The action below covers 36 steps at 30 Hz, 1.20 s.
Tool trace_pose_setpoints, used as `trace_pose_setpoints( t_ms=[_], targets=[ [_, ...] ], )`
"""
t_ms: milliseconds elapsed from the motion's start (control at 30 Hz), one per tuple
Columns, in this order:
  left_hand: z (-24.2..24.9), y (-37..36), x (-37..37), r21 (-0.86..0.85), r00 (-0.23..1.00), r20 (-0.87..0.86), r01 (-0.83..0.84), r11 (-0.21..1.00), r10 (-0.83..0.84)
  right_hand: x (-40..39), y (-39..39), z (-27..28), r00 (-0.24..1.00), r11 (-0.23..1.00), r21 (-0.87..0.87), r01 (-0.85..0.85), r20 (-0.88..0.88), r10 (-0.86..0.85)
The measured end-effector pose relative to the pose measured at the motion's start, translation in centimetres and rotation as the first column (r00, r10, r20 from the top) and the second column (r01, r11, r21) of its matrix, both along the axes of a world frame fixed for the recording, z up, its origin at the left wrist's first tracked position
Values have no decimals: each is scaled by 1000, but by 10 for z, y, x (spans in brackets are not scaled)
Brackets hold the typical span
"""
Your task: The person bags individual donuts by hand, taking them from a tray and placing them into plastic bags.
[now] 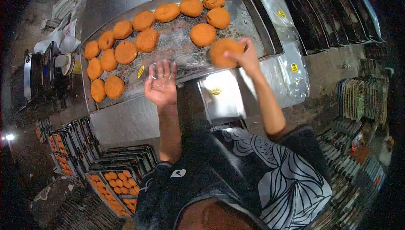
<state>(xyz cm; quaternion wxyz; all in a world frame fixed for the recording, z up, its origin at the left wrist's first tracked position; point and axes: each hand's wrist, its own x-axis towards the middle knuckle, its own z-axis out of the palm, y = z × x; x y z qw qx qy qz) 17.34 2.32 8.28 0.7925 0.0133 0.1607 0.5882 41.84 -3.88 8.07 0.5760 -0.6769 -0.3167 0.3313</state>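
Note:
My right hand [247, 57] grips a round, orange-brown bun [222, 53] over the front right part of a metal baking tray [175, 42], thumb on the near face. The bun is slightly blurred. Palm up, my left hand [161, 86] is by the tray's front edge with fingers stretched and spread. A clear plastic bag [147, 67] with a yellow label covers those fingers. Several more buns [126, 52] lie on the tray, in rows along its back and left side, with a few [203, 34] near the held one.
Clear bags with yellow labels [295, 80] lie along the table's right side, and another bag [221, 93] hangs at the front edge. Dark stacked trays [333, 15] stand at upper right. Racked trays of buns [120, 181] are at lower left, and more stacked trays [350, 145] at right.

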Motion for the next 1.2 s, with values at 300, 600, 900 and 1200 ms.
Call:
trace_pose_setpoints(
  t_ms=[300,600,900,1200],
  targets=[
    [23,-22,40,165,960,-120,269,949,-251,-84,-19,42,950,945,306,-114,-245,194],
    [31,-50,39,70,912,-151,394,916,-381,-122,-42,48,986,971,174,165,-17,-164],
    [24,-51,19,166,903,-118,427,889,-412,-137,-25,54,987,979,136,152,23,-156],
    [-29,-72,0,422,889,-294,451,786,-352,-125,-7,36,891,944,89,-318,368,266]
  ],
)
